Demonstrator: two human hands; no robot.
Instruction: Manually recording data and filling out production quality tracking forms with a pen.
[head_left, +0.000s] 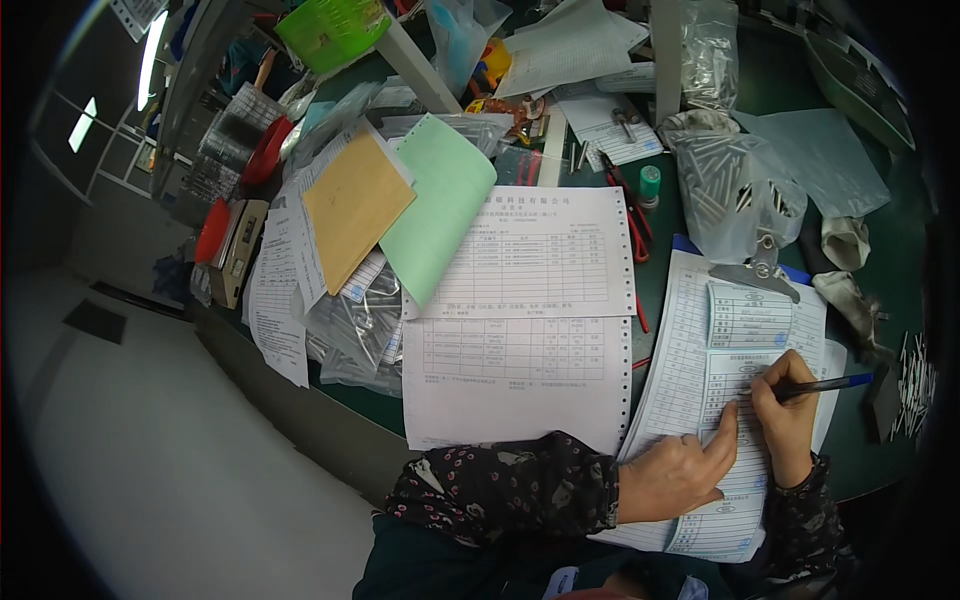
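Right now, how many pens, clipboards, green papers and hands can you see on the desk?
Pens: 1, blue pen in the right hand
Clipboards: 1, clipboard
Green papers: 1, green paper
Hands: 2, with the left hand pressing the forms
Total: 5

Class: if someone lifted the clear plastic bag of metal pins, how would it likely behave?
The bag of metal pins would probably sag, since its film looks thin and crumpled. It is stuffed with pins, so likely heavy for its size, and the pins may shift.

I see matt paper forms (725, 400) on the right, a smooth plastic pen (825, 384), a glossy clear plastic bag (735, 190) of shiny metal pins far right, and a matt green table (900, 250).
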